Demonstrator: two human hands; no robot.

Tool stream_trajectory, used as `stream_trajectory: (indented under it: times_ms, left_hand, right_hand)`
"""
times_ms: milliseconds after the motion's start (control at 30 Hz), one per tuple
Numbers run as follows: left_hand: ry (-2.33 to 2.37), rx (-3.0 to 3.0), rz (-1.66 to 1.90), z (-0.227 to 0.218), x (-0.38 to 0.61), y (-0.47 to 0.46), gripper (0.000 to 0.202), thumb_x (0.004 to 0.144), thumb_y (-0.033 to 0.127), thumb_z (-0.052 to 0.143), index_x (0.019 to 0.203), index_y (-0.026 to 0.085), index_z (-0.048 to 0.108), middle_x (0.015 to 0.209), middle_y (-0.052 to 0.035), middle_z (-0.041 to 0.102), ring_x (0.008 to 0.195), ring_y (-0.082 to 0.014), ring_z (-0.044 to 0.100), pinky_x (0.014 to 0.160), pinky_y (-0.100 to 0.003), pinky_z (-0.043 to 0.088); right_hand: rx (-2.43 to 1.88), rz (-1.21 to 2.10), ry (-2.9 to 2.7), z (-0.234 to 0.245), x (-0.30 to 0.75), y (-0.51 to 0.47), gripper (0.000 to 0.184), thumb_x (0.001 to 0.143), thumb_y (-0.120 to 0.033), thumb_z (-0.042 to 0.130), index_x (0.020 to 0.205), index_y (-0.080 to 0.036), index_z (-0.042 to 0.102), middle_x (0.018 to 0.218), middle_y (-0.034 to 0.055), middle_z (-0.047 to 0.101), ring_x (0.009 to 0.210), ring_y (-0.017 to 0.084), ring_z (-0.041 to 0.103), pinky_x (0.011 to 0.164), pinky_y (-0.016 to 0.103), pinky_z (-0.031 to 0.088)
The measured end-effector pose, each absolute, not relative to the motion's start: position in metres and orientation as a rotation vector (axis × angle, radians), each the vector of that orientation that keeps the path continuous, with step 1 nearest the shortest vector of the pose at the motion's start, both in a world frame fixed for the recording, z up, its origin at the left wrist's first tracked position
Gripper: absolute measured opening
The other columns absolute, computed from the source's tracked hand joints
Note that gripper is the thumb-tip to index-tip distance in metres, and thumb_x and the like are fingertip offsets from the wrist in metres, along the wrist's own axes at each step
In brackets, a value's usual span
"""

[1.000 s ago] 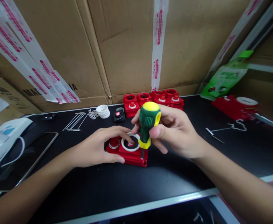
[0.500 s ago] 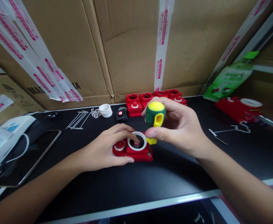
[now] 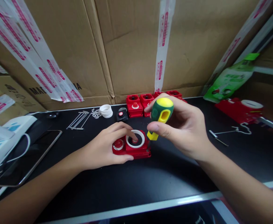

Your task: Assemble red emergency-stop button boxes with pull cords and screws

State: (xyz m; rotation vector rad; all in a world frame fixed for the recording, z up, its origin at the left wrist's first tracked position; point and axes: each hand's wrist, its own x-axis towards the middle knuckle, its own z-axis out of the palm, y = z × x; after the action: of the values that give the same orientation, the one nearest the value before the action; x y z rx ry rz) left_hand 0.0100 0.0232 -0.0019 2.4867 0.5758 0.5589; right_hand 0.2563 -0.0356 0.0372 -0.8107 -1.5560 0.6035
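From afar, my left hand [image 3: 109, 143], the nearer, clamps the red box [image 3: 140, 153] at its three o'clock (long axis nine-to-three); my right hand [image 3: 185, 133] grips a screwdriver [image 3: 158, 112], tip at four.

screwdriver [image 3: 156, 112]: green-yellow | housing [image 3: 137, 153]: red | ring [image 3: 138, 146]: white | table [image 3: 169, 177]: black | tape [image 3: 162, 46]: white, red-printed
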Motion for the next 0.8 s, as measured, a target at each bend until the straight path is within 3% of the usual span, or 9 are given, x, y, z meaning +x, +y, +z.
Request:
stream_trajectory:
  times_ms: [500, 800]
  left_hand:
    - [0.584, 2.481, 0.587, -0.002, 0.009, 0.025, 0.04, 0.084, 0.029, 0.088, 0.119, 0.026, 0.067, 0.127, -0.0066, 0.064, 0.12, -0.0269, 0.063, 0.105, -0.037, 0.053]
    - [0.551, 2.465, 0.59, -0.004, 0.008, 0.026, 0.044, 0.085, 0.03, 0.089, 0.123, 0.026, 0.067, 0.129, -0.0061, 0.063, 0.121, -0.025, 0.063, 0.108, -0.035, 0.05]
  right_hand:
    - [-0.847, 0.634, -1.54, 0.029, 0.255, -0.032, 0.033, 0.075, -0.039, 0.097, 0.092, -0.025, 0.072, 0.091, 0.0013, 0.062, 0.077, 0.017, 0.058, 0.056, 0.027, 0.048]
    - [-0.896, 0.648, -1.516, 0.024, 0.255, -0.028, 0.029, 0.082, -0.04, 0.092, 0.089, -0.024, 0.069, 0.074, -0.0034, 0.054, 0.058, 0.012, 0.046, 0.047, 0.026, 0.04]
